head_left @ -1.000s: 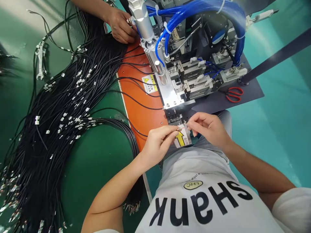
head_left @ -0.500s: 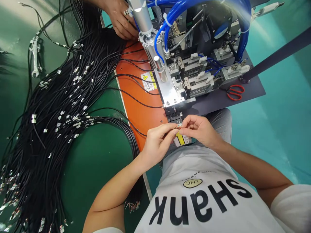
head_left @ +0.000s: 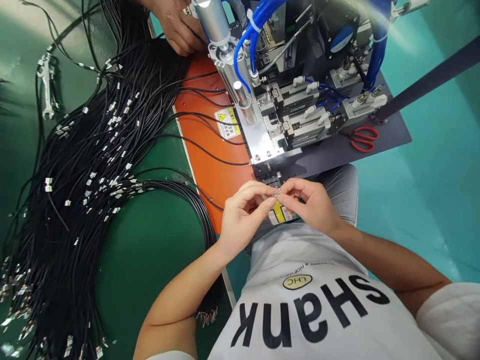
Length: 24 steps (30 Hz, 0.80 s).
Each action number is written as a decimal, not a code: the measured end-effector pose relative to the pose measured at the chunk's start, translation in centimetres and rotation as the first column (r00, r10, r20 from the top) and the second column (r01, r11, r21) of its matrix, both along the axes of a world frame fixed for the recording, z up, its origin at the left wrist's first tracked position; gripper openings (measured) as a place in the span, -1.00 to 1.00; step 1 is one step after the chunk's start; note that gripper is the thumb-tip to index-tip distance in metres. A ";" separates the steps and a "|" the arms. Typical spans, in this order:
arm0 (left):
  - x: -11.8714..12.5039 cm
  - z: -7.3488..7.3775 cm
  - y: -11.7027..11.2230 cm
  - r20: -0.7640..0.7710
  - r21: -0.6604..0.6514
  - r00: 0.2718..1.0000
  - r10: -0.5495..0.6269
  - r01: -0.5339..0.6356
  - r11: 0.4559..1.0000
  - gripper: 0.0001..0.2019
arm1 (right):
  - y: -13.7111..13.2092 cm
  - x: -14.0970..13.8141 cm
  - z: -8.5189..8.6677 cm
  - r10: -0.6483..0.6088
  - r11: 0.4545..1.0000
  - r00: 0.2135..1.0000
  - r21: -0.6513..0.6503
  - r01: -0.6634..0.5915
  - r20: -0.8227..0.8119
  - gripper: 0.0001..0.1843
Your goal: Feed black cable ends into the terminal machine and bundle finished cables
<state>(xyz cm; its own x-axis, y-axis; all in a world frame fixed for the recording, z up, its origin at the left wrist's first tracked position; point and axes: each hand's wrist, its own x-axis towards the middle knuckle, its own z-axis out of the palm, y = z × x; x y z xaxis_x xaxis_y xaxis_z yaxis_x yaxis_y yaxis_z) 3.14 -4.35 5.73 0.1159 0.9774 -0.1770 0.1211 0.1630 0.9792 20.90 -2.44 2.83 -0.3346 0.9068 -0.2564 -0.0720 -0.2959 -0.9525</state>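
Note:
My left hand (head_left: 245,212) is closed in a pinch on the end of a black cable (head_left: 204,192), which runs in under the palm from the pile on the left. Fingertip to fingertip with it, my right hand (head_left: 309,202) pinches the thin wires at that cable end (head_left: 276,194). Their detail is too small to make out. Both hands are just in front of the machine's small black fixture (head_left: 270,178), above a yellow-and-white label (head_left: 279,212). Several other black cables lead across the orange plate (head_left: 206,150) to the machine (head_left: 258,135).
A large pile of black cables (head_left: 101,120) with silvery tips covers the green table (head_left: 150,240). A wrench (head_left: 47,92) lies at upper left. Red-handled scissors (head_left: 364,139) rest on the dark base plate (head_left: 393,125). Another person's hand (head_left: 180,25) is by the machine's far side.
My fingertips have shifted slightly around the cable end, and the bright piece between them shows less. The view has moved a little. The other person's hand stays near the machine.

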 end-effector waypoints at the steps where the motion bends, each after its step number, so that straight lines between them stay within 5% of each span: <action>1: 0.0 0.0 0.1 0.046 -0.052 0.999 0.013 -0.010 0.999 -0.85 | -0.1 -0.1 0.0 -0.004 1.000 1.000 0.005 0.004 0.010 -0.83; 9: 0.1 0.1 0.3 0.185 -0.294 0.976 0.114 -0.056 0.954 -0.83 | -0.3 -0.1 0.3 0.016 1.000 0.999 0.027 -0.017 0.046 -0.78; 24: 0.7 -0.6 0.1 0.132 -0.325 0.972 0.192 -0.140 0.935 -0.80 | -0.5 0.3 0.2 -0.081 0.987 0.981 0.151 0.054 0.176 -0.88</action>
